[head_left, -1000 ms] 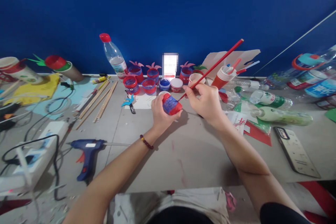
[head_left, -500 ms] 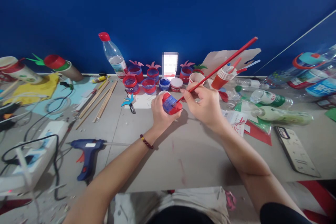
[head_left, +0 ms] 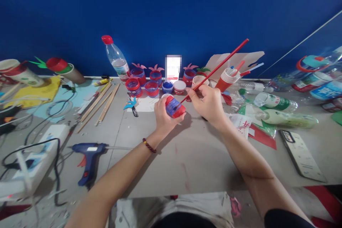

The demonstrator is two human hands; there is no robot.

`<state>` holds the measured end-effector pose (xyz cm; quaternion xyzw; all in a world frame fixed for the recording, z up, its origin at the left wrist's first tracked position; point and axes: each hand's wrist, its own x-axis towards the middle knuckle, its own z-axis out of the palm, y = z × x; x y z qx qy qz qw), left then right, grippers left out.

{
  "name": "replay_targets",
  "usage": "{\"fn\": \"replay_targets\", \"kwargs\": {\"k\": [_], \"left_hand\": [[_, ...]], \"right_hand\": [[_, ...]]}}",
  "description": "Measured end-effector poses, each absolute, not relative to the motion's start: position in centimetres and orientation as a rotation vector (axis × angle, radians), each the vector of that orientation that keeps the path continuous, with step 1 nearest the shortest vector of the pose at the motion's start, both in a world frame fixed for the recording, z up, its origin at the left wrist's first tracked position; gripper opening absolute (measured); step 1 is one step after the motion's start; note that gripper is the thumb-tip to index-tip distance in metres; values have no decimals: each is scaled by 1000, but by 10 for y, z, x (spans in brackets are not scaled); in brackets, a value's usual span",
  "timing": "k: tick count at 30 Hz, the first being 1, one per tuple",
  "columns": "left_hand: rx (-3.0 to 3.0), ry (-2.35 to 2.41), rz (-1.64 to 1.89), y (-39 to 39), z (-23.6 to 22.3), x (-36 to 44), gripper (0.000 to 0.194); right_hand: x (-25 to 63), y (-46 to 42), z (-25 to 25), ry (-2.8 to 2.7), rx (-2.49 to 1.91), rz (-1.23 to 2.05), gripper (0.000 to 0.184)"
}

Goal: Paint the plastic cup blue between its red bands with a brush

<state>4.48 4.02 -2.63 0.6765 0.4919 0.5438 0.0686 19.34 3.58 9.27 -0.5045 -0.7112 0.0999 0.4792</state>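
Observation:
My left hand (head_left: 162,114) is closed around a small red and blue painted cup (head_left: 174,107), tilted above the table. In my right hand (head_left: 210,105) a long red paintbrush (head_left: 224,60) is pinched, its lower end at the cup's blue band. The brush tip is too small to make out. Just behind my hands stand an open jar of blue paint (head_left: 167,86) and a jar with a white lid (head_left: 180,86). Several red and blue painted cups (head_left: 151,88), some with pink leaf-shaped tops, are grouped behind and to the left.
A blue glue gun (head_left: 89,156) lies left of my left forearm, near a white power strip (head_left: 40,160) with cables. Wooden sticks (head_left: 96,105) and a water bottle (head_left: 117,58) are farther back. On the right are plastic bottles (head_left: 275,100), paper cups (head_left: 227,78) and a phone (head_left: 301,155).
My right hand has shifted slightly and the brush's upper end has swung left and down a little. My left hand still holds the cup in nearly the same place.

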Motion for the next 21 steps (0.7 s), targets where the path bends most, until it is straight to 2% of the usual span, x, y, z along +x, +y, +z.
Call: {"fn": "replay_targets", "kwargs": {"k": [10,21], "left_hand": [[2027,1499,1578,36,-21,44,79],[2112,1531,1590,42,-33,44,84]], "right_hand": [[205,48,86,-1730,-1278,0,23],[188,24,91,-1880,-1155,27,24]]}}
